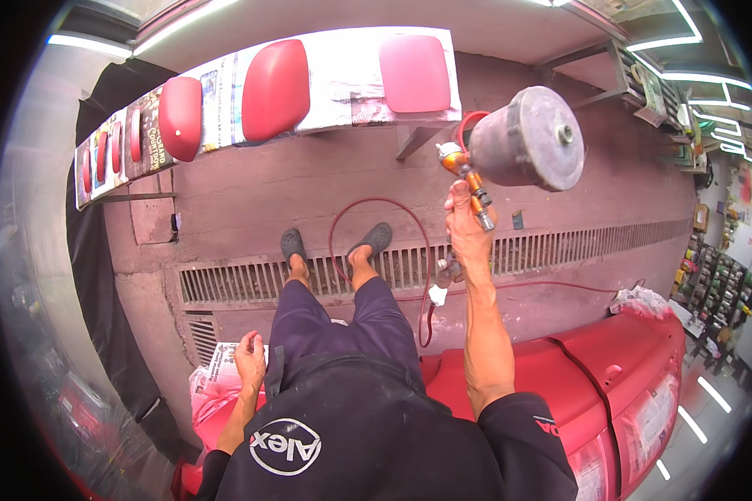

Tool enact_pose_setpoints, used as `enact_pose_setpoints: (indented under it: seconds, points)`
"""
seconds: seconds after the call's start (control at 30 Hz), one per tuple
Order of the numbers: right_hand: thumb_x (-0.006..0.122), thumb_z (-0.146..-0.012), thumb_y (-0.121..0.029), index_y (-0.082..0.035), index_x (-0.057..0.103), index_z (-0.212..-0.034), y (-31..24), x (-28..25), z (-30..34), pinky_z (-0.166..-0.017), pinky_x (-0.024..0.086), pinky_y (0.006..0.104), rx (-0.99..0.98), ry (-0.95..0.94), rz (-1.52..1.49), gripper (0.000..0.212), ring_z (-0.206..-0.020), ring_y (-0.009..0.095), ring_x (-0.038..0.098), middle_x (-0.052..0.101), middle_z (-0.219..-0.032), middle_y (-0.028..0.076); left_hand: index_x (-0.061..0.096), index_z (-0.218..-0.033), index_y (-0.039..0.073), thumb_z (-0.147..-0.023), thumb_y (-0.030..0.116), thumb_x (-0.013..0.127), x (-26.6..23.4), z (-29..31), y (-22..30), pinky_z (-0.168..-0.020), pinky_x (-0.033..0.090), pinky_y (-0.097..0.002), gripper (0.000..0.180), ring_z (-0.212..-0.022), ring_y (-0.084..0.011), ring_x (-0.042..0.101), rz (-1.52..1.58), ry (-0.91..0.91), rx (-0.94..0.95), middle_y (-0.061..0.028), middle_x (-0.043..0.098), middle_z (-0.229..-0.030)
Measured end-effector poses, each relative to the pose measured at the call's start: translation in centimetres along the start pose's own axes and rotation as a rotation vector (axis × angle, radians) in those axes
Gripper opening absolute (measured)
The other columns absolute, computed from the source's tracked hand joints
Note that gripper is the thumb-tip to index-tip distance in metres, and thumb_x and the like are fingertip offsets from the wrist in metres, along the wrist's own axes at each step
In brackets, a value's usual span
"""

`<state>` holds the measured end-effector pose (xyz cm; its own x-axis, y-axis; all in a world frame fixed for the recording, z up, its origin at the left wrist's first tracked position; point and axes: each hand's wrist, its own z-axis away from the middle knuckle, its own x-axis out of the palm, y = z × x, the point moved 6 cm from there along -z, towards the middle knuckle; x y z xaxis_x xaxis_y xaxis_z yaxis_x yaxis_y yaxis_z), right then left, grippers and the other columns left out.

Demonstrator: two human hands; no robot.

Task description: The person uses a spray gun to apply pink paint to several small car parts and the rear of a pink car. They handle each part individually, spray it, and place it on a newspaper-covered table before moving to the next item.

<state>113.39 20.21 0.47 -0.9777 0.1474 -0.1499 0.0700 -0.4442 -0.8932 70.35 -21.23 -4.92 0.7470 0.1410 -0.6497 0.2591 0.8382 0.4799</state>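
My right hand (468, 225) is wrapped round the handle of a spray gun (476, 188) with an orange body. Its large grey paint cup (539, 138) is tilted, the lid facing right. The gun's nozzle end is close to the right end of a paper-covered board (342, 83). On this board lie a light red rounded panel (414, 73), two darker red curved covers, one large (276, 90) and one smaller (180, 118), and several narrow red pieces (115, 150) like door handles. My left hand (249, 359) hangs beside my left thigh, fingers loosely bent, holding nothing.
A dark red hose (368, 200) loops on the floor round my right foot and runs up to the gun. A floor grate (518, 250) crosses beneath me. Behind me on the right is a large red car body part (510, 376). Shelves (718, 275) stand far right.
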Motion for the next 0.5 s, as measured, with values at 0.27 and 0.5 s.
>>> enact_pose_setpoints:
  seconds: [0.27, 0.5]
  points:
    - [0.070, -0.095, -0.059, -0.002, 0.061, -0.107, -7.2, -2.8, -3.7, -0.038, 0.032, 0.0228, 0.032, 0.146, 0.058, 0.060, -0.044, 0.005, 0.043, 0.055, -0.075, 0.001, 0.070, -0.120, -0.006, -0.102, 0.024, 0.065, 1.7, -0.2, -0.8, -0.063, 0.047, -0.0287, 0.035, -0.067, -0.0092, 0.055, 0.098, 0.016, -0.016, -0.0021, 0.065, -0.075]
    - [0.072, -0.093, -0.059, -0.004, 0.061, -0.103, -10.3, 1.2, -6.4, -0.042, 0.038, 0.0233, 0.103, -0.119, -0.175, 0.058, -0.047, 0.005, 0.043, 0.057, -0.076, 0.001, 0.069, -0.121, -0.005, -0.103, 0.021, 0.065, 1.9, 0.6, -1.4, -0.062, 0.046, -0.0274, 0.032, -0.067, -0.0089, 0.055, 0.161, 0.048, -0.054, -0.0011, 0.064, -0.075]
